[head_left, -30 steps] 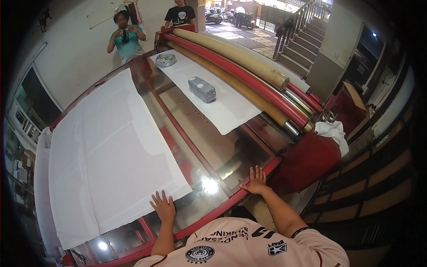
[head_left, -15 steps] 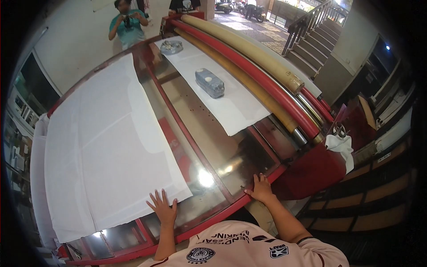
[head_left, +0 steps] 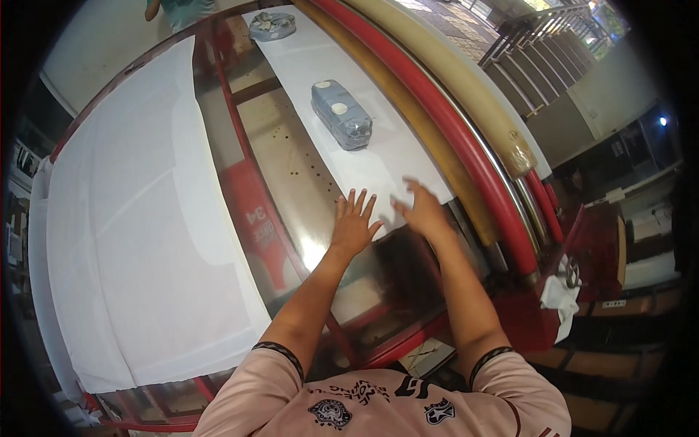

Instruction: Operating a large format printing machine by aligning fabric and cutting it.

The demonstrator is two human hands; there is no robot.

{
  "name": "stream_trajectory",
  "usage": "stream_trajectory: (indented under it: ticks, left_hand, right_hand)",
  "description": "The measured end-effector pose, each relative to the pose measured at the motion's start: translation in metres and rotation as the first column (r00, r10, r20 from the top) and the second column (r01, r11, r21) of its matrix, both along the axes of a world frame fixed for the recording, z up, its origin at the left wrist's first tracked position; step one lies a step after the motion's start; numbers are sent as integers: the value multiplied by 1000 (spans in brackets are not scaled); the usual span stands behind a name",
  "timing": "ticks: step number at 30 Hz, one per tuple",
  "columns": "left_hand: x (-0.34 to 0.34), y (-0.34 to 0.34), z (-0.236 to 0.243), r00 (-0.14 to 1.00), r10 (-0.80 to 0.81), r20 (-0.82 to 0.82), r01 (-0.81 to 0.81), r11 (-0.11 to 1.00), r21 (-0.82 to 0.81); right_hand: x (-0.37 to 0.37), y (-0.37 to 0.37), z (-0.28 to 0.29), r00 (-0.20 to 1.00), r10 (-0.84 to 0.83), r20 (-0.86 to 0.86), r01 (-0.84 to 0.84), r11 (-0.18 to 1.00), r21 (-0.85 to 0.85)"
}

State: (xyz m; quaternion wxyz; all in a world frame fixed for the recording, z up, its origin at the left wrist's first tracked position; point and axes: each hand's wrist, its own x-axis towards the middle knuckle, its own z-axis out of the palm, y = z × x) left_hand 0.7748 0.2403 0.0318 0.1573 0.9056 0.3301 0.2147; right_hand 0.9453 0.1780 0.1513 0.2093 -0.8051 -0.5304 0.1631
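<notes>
Both arms reach forward over a large table with a red frame. My left hand (head_left: 354,224) has its fingers spread, with their tips at the near left edge of a narrow white sheet (head_left: 378,175). My right hand (head_left: 424,211), slightly blurred, is over the same sheet's near end with its fingers apart. Neither hand holds anything. On the strip beyond my hands lies an oblong block wrapped in grey tape (head_left: 342,116). A rounder grey-wrapped bundle (head_left: 272,26) rests at the strip's far end. A wide white sheet (head_left: 145,218) covers the table's left part.
Long rollers flank the strip on the right: a red roller (head_left: 466,153) and a beige roll (head_left: 480,95) among them. A red bar (head_left: 247,153) crosses the table between the sheets. White cloth (head_left: 559,295) and scissors (head_left: 571,273) are at the right. A person (head_left: 188,12) stands beyond the far edge.
My left hand has left the wide sheet and moved right and forward to the narrow one. My right hand has moved forward from the table's near rim. The view has shifted.
</notes>
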Motion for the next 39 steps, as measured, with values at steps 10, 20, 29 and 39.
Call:
stream_trajectory:
  ticks: [10, 20, 29, 39]
  left_hand:
    - [12, 18, -33, 996, -17, -83, 8, 994, -112]
    - [11, 28, -31, 980, -71, -185, 36, 982, -187]
    - [12, 23, -35, 992, -60, -108, 44, 988, -148]
    - [3, 11, -27, 932, -189, -310, 160, 980, -118]
  right_hand:
    - [-1, 300, 10, 982, -19, 189, 12, 999, 37]
    - [-6, 365, -32, 963, -6, 268, 69, 971, -227]
    - [3, 303, 41, 933, -66, 353, 102, 991, -83]
    - [-46, -47, 150, 934, 192, 303, -211, 977, 30]
